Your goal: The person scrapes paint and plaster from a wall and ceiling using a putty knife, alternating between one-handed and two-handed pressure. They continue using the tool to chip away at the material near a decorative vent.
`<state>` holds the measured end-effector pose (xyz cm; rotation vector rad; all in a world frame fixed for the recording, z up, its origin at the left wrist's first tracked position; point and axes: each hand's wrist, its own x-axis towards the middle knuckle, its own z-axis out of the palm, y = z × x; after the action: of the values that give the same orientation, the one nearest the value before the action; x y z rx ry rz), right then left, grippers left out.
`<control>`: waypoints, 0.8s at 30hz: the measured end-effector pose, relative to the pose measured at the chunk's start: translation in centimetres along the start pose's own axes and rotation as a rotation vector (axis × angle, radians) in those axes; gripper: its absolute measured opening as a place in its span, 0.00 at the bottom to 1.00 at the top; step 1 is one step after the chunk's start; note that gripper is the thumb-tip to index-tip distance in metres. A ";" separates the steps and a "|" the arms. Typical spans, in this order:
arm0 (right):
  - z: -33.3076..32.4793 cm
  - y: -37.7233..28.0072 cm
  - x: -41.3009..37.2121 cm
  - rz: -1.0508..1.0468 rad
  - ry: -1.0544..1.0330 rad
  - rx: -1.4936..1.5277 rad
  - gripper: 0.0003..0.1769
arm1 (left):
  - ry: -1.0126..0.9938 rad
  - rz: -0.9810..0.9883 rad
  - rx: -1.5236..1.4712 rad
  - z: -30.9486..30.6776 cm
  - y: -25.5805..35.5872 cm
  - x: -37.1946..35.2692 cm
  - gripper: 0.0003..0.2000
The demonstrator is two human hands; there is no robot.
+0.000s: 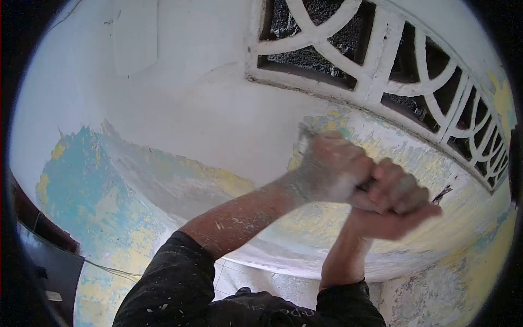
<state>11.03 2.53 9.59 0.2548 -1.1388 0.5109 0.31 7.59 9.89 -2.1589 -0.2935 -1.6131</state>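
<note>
Both my hands are clasped together on one tool held against a wall [218,114]. My left hand [329,169], dusted white, grips the front of a scraper [304,135], whose thin blade pokes out above the knuckles and touches the wall. Just behind it, my right hand [396,197] is wrapped over the handle, which is mostly hidden by the fingers. Both hands are motion-blurred. The wall here has white filler over old yellow and turquoise paint [87,180].
A white ornamental vent grille [381,49] with curved bars runs along the wall above the hands. A dark object [49,261] with a thin cable stands at the lower left. My black paint-speckled sleeves [174,289] fill the bottom.
</note>
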 end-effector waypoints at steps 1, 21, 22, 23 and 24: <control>0.3 -1.9 0.5 -0.091 0.050 0.039 0.33 | -0.001 0.054 -0.025 0.4 1.2 1.1 0.15; -0.3 -1.0 0.0 -0.076 -0.057 -0.014 0.31 | -0.023 -0.004 -0.080 0.8 1.1 0.0 0.17; -0.3 -2.4 0.6 -0.089 -0.057 -0.022 0.31 | -0.002 0.011 -0.095 1.3 1.5 1.0 0.18; 0.0 -4.1 1.1 -0.167 0.011 -0.024 0.31 | 0.003 0.016 -0.102 1.5 2.4 2.2 0.18; 0.3 -4.7 1.4 -0.240 0.075 -0.018 0.32 | -0.016 0.097 -0.085 1.3 3.5 3.4 0.18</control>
<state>13.69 -1.28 11.26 0.3490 -1.0231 0.2959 3.88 4.80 12.05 -2.2140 -0.1250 -1.5817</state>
